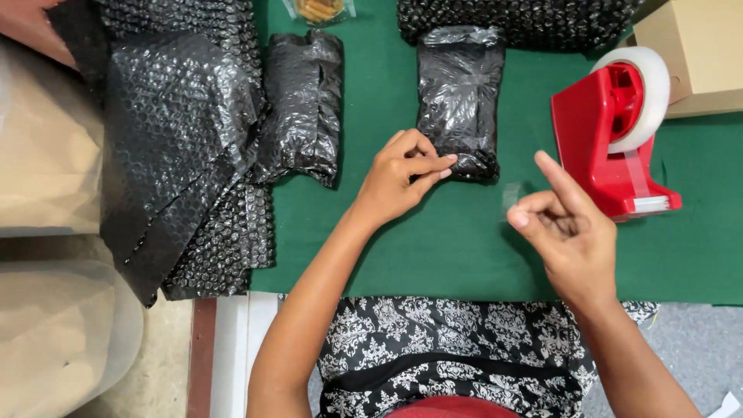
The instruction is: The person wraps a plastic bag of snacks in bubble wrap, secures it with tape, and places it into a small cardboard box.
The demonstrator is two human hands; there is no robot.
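Just at its fingertips, a black bubble-wrapped parcel (460,101) is pinched by the left hand (398,182); a clear tape strip (511,195) is gripped by the right hand (565,232), near the red dispenser (607,135).

A single head-worn camera looks almost straight down from above the person's own lap onto the green tabletop (464,255), close enough that the forearms fill the lower frame. The red tape dispenser (611,131) sits right of centre; the tabletop's near edge runs below it, with floor beyond at left.
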